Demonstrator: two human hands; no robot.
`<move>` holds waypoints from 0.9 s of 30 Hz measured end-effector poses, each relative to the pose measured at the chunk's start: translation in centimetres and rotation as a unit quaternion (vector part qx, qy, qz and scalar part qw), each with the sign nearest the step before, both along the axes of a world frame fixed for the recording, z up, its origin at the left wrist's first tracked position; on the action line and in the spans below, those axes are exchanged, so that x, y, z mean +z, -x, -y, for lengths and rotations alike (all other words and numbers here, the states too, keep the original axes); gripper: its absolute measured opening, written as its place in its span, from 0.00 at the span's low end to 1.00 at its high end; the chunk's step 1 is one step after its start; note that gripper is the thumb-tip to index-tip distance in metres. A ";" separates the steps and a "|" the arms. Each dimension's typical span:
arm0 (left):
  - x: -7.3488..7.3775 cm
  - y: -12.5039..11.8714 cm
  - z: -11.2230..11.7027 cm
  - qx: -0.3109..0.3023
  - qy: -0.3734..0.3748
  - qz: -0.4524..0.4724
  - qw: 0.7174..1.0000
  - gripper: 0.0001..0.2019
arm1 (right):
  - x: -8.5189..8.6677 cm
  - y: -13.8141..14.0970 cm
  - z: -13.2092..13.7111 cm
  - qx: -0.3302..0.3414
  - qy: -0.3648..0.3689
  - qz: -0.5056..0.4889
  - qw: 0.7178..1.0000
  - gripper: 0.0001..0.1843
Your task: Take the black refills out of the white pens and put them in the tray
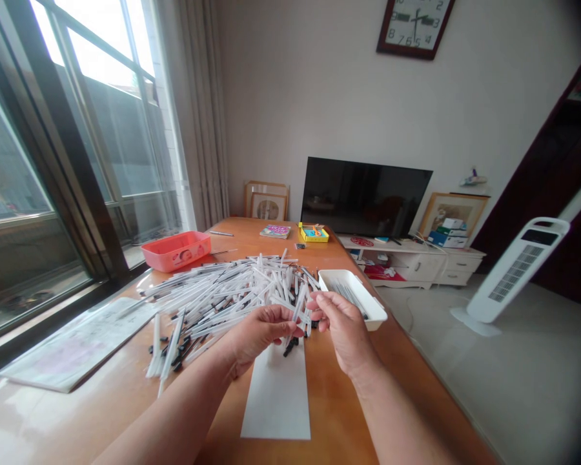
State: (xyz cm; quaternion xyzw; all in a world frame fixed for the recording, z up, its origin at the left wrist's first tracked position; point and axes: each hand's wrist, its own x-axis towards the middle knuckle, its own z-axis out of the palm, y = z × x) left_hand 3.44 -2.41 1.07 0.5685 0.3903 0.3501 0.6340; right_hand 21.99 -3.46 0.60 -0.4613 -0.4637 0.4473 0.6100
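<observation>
My left hand (266, 328) is closed, thumb and fingers pinched on what looks like a translucent white pen barrel (297, 311). Just to its right, my right hand (337, 321) has its fingertips drawn together; whatever is in them is too small to tell. Both hands hover over a white paper strip (277, 400). Black caps (290, 347) lie at the strip's far end. Beyond the hands spreads a big heap of white barrels and dark slim pieces (242, 284). A white tray (378, 315) holding thin dark refills stands beside my right hand.
A pink basket (177, 253) stands at the table's left, with a printed sheet (72, 352) nearer me. Toward the far end are a booklet (275, 231) and a yellow box (314, 234). The wooden table's (416, 381) right edge runs past the tray.
</observation>
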 end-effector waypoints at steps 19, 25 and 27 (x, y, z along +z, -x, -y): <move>-0.2 0.6 -0.2 0.014 -0.158 -0.223 0.962 0.05 | -0.4 0.0 -0.2 0.016 -0.069 0.165 0.984 0.20; -1.4 0.6 -0.1 -0.007 -0.310 -0.386 0.869 0.08 | -0.6 -0.1 -0.2 -0.012 -0.093 0.253 0.963 0.21; -1.7 0.4 0.0 -0.006 -0.334 -0.412 0.848 0.07 | -0.5 -0.1 -0.1 -0.024 -0.104 0.274 0.956 0.20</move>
